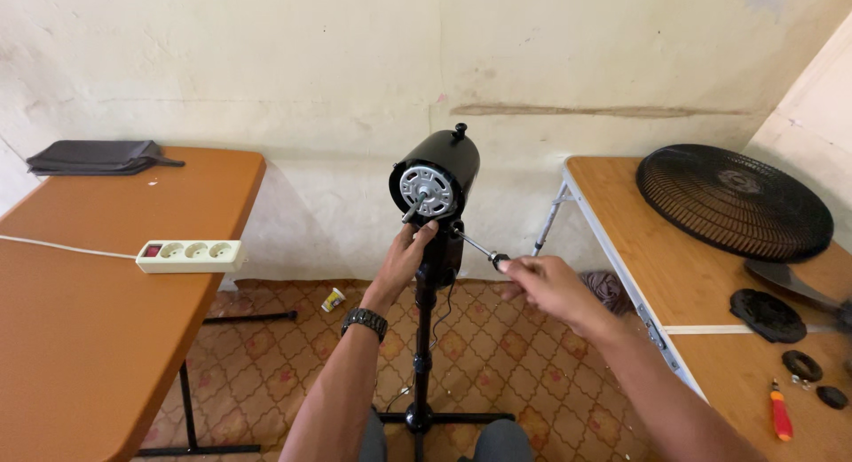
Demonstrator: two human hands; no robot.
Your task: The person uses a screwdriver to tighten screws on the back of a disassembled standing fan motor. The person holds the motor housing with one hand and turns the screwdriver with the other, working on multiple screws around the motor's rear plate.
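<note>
Head view: left hand [404, 260] cups glossy black motor housing [437, 180]; right hand's [548, 284] grip pinches a slim steel screwdriver [477, 247].

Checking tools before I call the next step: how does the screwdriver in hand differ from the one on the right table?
The held screwdriver is gripped by the right hand, its tip at the fan motor; the red-handled screwdriver lies untouched on the right table. The held one's handle looks dark, the other's red. Both are hand screwdrivers.

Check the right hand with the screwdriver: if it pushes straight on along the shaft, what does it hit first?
The right hand points its screwdriver up-left at the fan motor head. The tip seems already at the housing's lower front edge, beside the left hand, so it would meet the housing first; exact contact is unclear.
</note>
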